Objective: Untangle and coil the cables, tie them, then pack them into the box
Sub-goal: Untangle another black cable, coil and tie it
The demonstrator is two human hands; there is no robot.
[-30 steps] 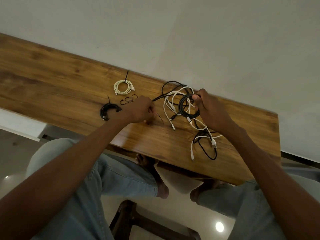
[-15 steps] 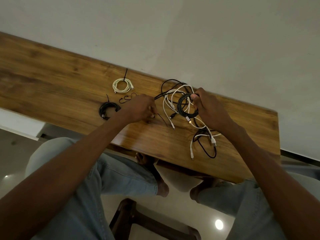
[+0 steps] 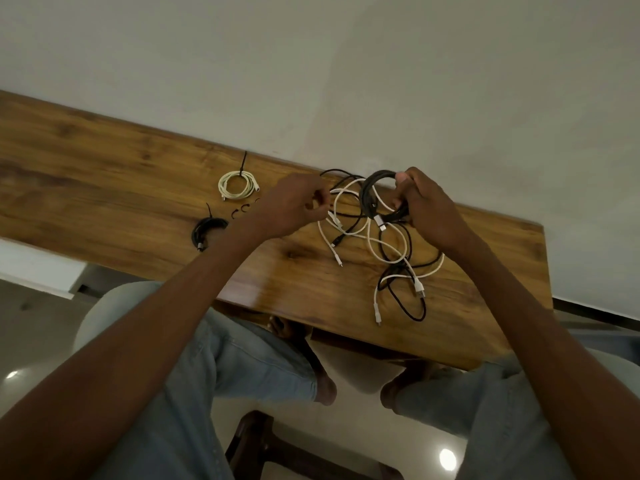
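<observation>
My right hand (image 3: pixel 429 209) grips a coiled black cable (image 3: pixel 367 194) and holds it up above the wooden table (image 3: pixel 104 188). My left hand (image 3: pixel 294 207) is raised beside the coil, with fingertips pinched together on what looks like a thin black cable tie, mostly hidden by the fingers. Under both hands lies a tangle of white and black cables (image 3: pixel 398 261), with loose plugs trailing toward the near table edge. A tied white coil (image 3: pixel 236 185) and a tied black coil (image 3: pixel 205 230) lie to the left. No box is in view.
A few small black ties (image 3: pixel 242 213) lie between the two tied coils. The table's far edge meets a pale wall (image 3: pixel 346 81). My knees in light jeans (image 3: pixel 263 368) and a dark stool (image 3: pixel 256 445) sit below the near edge.
My left hand lifted off the table and rose toward the coil, pinching the thin tie it touched there. My right hand raised the black coil slightly higher.
</observation>
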